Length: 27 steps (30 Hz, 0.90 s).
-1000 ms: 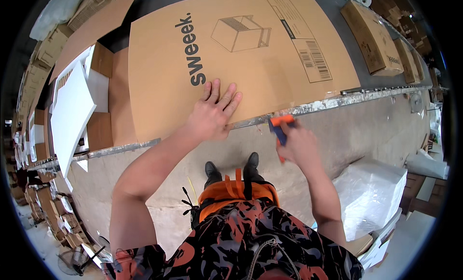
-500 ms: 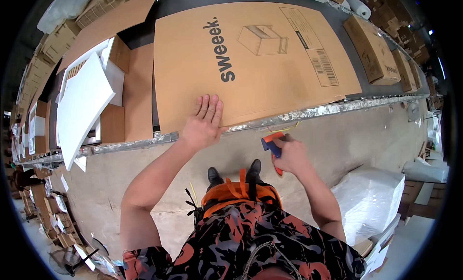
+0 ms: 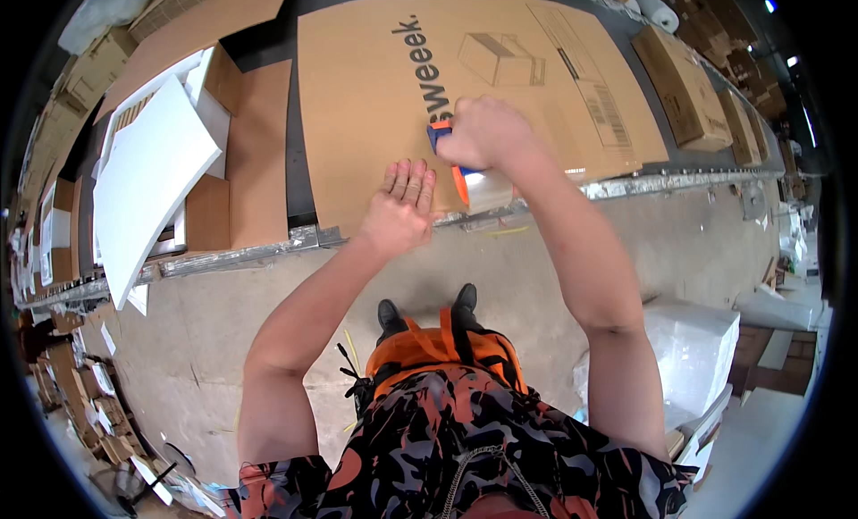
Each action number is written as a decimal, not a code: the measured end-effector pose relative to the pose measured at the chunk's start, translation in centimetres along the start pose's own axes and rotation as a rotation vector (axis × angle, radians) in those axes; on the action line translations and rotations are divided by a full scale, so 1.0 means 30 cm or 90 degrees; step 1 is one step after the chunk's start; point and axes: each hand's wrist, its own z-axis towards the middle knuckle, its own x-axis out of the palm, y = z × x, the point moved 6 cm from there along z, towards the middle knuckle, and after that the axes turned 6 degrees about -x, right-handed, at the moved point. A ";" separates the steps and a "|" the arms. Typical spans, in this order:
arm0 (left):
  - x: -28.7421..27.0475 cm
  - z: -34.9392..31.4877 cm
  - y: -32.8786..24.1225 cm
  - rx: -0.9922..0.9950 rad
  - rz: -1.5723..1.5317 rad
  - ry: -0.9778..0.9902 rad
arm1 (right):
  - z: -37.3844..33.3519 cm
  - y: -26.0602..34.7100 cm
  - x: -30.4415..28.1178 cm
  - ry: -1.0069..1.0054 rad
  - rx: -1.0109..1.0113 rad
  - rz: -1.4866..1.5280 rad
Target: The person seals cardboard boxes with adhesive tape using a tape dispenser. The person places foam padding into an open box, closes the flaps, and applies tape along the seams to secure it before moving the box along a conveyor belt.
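A large flat cardboard box (image 3: 357, 90) with dark lettering and a line drawing lies before me on the dark conveyor (image 3: 301, 166). My left hand (image 3: 399, 213) rests palm down near its front edge, fingers stretched out. Just to the right, my right hand (image 3: 487, 137) is wrapped round an orange and blue tape gun (image 3: 461, 185). Its roll of clear tape (image 3: 490, 190) shows below the hand, over the box's front edge. Where exactly the gun touches the cardboard is partly covered by the hand.
On the left, an open carton (image 3: 207, 222) holds white parts, with a white panel (image 3: 154, 184) leaning out over the conveyor's metal rail (image 3: 223, 259). Closed cartons (image 3: 684, 90) stand at the right. A plastic-wrapped stack (image 3: 688, 354) sits on the floor behind my right arm.
My right hand has lifted the tape gun from below the rail up onto the box's front part. The left hand stays on the cardboard, slightly farther right in the picture.
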 end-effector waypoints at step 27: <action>-0.014 0.231 -0.207 -0.262 0.309 0.257 | -0.553 -0.483 0.411 -0.289 -0.359 0.010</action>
